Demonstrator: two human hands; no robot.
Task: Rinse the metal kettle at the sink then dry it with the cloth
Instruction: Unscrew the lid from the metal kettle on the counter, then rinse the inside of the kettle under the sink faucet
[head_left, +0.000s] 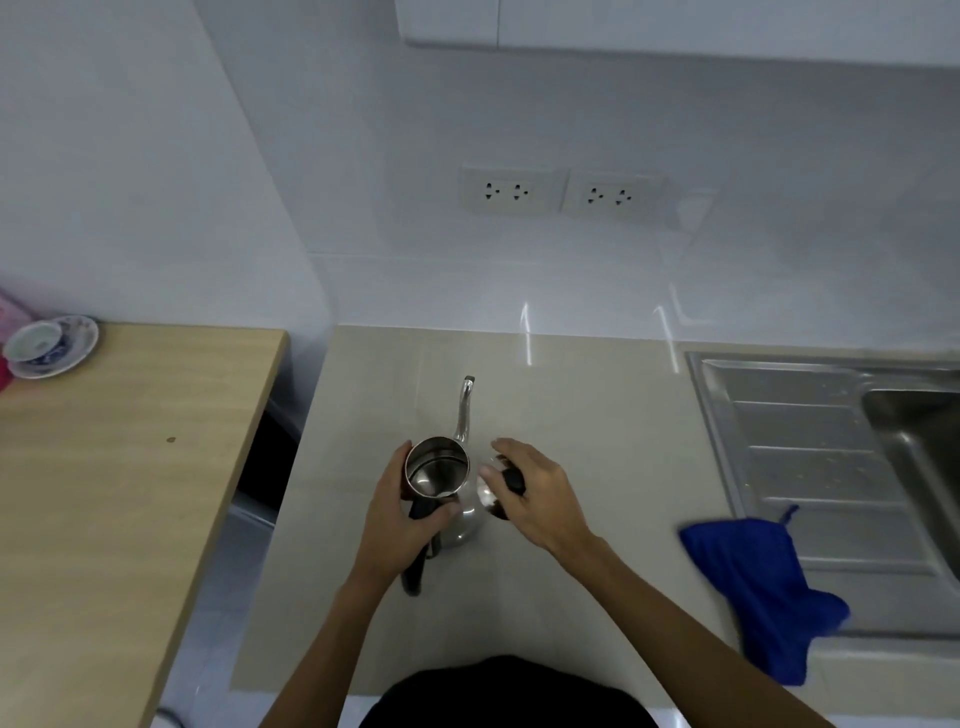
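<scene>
kettle (441, 488): metal, upright on the beige counter (571, 415), lid off, mouth open upward, thin spout pointing away toward the wall; well left of the sink, not yet at it.
left hand (400, 506): wrapped round the kettle body near the top of the dark handle (415, 564); fingers curled and clenched on it, thumb across the front. Likely steadying it so the lid can come clear.
right hand (535, 493): just right of the kettle, grasping the lid (493, 491) by its black knob; fingers partly bent round the knob, index stretched out loose. Lid looks tilted and close beside the body; touching the kettle or not, cannot tell.
why lid off: probably so water can get inside for the rinse.
cloth (763, 587): blue, draped over the front edge of the sink's drainboard, partly hanging off; parked by the basin, handy for drying.
sink (810, 426): steel, far right, basin half out of view; tap not visible.
side table (130, 441): wooden, left, cup and saucer (49, 345) at the far corner, unrelated.
stage: looks like prep only, rinse not begun.
</scene>
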